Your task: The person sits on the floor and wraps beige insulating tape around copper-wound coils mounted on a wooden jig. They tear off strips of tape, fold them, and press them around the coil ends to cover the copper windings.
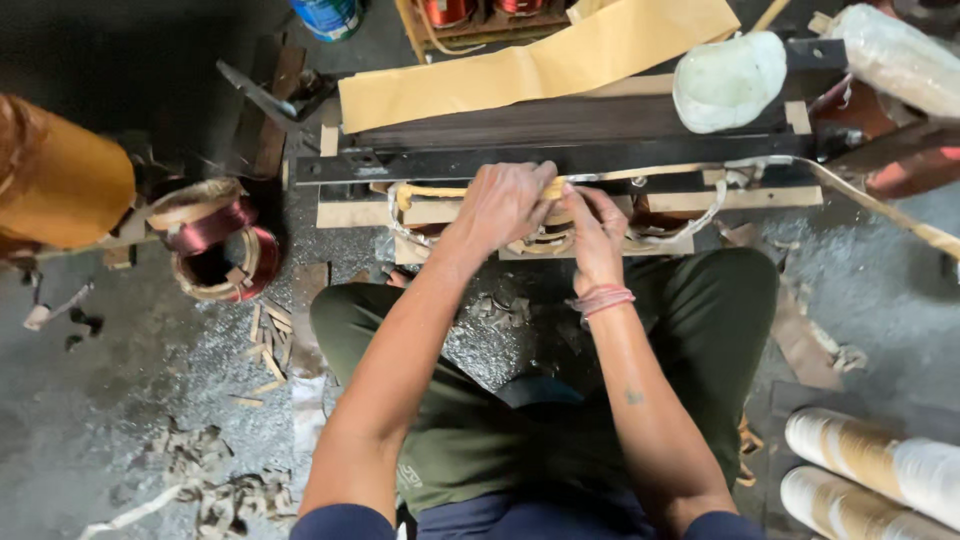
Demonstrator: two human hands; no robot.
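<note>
yellow sleeving [430,191], green trousers [700,300], tan paper [540,60]

Green trousers, navy sleeves, red wristband [601,298]

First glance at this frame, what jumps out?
Both hands meet at centre: the left hand and right hand press on a yellow sleeved lead at a coil under a black steel bar. At far left, an orange-wrapped roll and copper wire coils sit on the gritty floor.
</note>
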